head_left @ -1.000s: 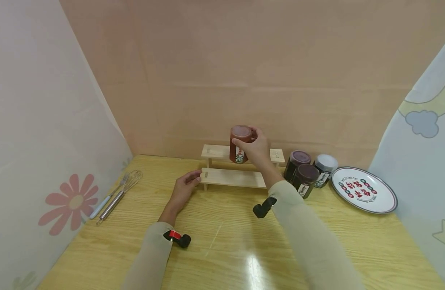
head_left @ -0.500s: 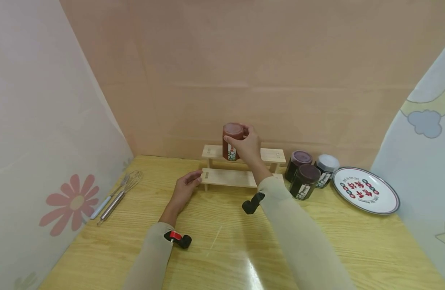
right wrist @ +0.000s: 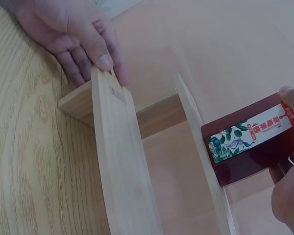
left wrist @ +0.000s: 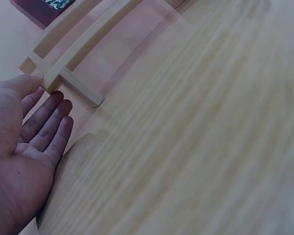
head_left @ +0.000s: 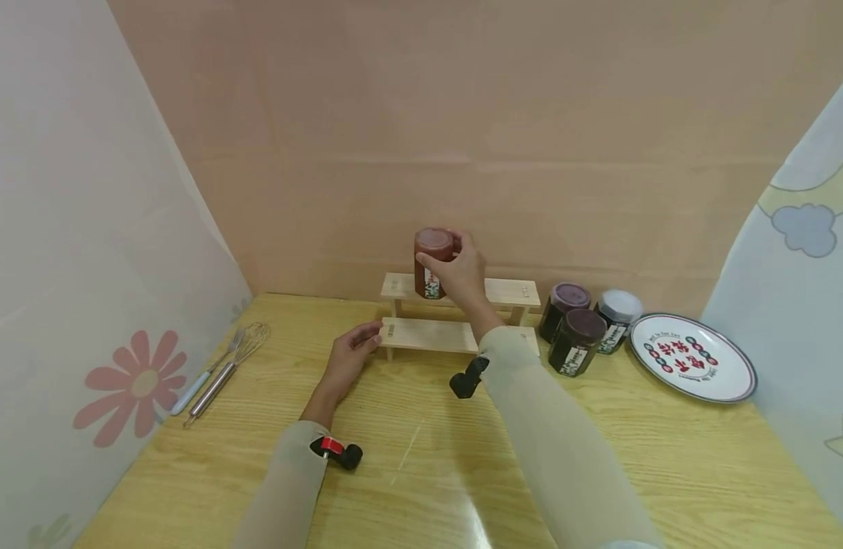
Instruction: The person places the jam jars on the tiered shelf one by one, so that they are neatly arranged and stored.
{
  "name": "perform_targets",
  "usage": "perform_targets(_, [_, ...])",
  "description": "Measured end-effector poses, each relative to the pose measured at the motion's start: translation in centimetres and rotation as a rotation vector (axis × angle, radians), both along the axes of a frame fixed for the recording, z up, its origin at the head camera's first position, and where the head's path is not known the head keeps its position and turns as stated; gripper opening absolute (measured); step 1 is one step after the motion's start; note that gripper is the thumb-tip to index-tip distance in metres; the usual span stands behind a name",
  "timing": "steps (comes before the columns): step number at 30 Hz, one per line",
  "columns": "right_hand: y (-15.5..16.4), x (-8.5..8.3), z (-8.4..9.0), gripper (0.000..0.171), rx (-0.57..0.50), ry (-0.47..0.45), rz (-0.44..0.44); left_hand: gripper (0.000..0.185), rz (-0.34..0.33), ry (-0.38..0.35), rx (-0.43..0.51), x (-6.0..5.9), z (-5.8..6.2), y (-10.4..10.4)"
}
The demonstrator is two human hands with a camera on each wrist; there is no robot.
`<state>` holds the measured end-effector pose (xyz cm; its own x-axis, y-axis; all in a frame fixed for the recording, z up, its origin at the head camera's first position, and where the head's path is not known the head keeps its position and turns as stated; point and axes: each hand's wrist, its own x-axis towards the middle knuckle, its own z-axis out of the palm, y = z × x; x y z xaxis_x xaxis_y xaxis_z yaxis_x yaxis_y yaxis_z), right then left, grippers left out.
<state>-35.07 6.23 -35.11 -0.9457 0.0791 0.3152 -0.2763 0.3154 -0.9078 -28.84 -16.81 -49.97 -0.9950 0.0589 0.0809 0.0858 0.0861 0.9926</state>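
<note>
- The left hand [head_left: 347, 357] lies left of centre in the head view, fingers straight and relaxed, their tips touching the left end of the lower step of the wooden rack [head_left: 428, 334].
- The wooden rack, a small two-step stand, sits on the worktop [head_left: 421, 457] at mid-frame, close to the back wall.
- The right hand [head_left: 463, 278], just above centre, grips a red jar [head_left: 431, 267] upright, fingers curled round its side, at the left part of the upper step; whether its base rests there cannot be told.
- Right of the rack stand three dark jars [head_left: 576, 342] close together.
- At the right edge lies a patterned plate [head_left: 692, 357].
- At the left edge lie a whisk [head_left: 225, 367] and a fork [head_left: 203, 372].
</note>
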Motion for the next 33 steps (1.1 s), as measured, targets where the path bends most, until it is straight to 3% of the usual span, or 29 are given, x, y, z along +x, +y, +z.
perform_targets(14, [-0.4, -0.2, -0.3, 0.073, -0.016, 0.012, -0.004, 0.038, -0.011, -0.014, 0.001, -0.1, -0.2, -0.3])
perform_targets(20, [-0.5, 0.1, -0.2, 0.074, -0.02, 0.009, 0.05, 0.039, -0.014, -0.021, 0.015, 0.0, -0.3, -0.6])
perform_targets(26, [1.6, 0.6, 0.5, 0.079, 0.021, -0.032, 0.148, 0.038, -0.024, -0.004, 0.003, 0.0, -0.3, -0.3])
perform_targets(33, [5.8, 0.9, 1.5, 0.079, 0.12, -0.006, 0.201, 0.038, -0.013, -0.008, 0.005, 0.3, -0.3, -0.3])
